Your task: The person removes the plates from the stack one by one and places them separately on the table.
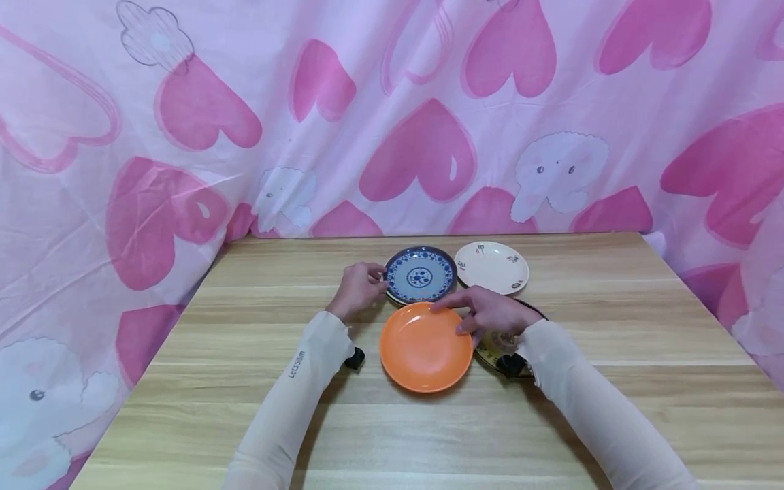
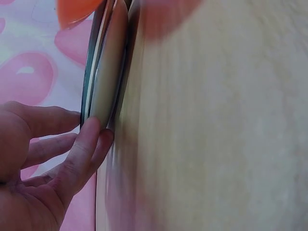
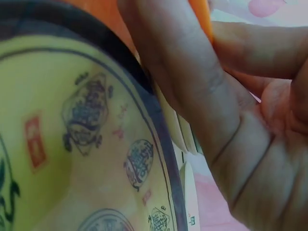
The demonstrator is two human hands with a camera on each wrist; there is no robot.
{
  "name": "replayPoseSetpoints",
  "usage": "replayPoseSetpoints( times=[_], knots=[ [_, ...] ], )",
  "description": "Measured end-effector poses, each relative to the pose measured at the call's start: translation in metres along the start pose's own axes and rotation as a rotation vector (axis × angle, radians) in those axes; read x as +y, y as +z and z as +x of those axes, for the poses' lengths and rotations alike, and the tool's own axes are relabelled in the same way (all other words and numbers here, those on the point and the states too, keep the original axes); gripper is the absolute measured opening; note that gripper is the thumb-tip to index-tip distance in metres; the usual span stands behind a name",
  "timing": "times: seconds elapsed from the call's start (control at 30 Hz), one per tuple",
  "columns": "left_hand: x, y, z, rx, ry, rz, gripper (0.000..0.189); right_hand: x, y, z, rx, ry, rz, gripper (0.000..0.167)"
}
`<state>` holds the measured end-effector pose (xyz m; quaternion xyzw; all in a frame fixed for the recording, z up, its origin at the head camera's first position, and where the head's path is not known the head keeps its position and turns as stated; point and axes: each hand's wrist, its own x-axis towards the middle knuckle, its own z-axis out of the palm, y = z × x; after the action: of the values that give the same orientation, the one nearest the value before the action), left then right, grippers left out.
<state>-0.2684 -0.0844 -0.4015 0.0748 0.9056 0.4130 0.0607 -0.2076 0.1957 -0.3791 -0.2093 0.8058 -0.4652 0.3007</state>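
Observation:
My right hand grips an orange plate by its far right rim, with the plate held above the table. In the right wrist view, the orange rim shows between the fingers. With its fingertips at the left edge, my left hand holds a small stack topped by a blue-and-white patterned plate. The left wrist view shows that stack edge-on, with a pale lower plate beneath darker rims. Under my right wrist lies a dark-rimmed yellow plate, partly hidden in the head view.
A white plate with small dark prints lies at the back, right of the blue-and-white one. Everything stands on a wood-grain table. A pink curtain with hearts hangs behind the table and along its sides.

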Motion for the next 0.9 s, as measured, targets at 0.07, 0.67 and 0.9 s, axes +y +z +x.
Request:
replayPoseSetpoints(
  times=[0.07,0.67,0.9],
  knots=[
    [0.0,-0.001,0.0,0.002,-0.004,-0.001,0.039,-0.001,0.002,0.001,-0.01,0.005,-0.008,0.057],
    [-0.001,0.0,-0.001,-0.011,0.017,0.017,0.039,-0.012,0.018,0.004,0.008,0.109,-0.095,0.056],
    [-0.001,-0.002,0.001,0.001,0.029,0.014,0.039,-0.021,0.021,0.008,0.08,0.115,-0.3,0.053]
  ],
)
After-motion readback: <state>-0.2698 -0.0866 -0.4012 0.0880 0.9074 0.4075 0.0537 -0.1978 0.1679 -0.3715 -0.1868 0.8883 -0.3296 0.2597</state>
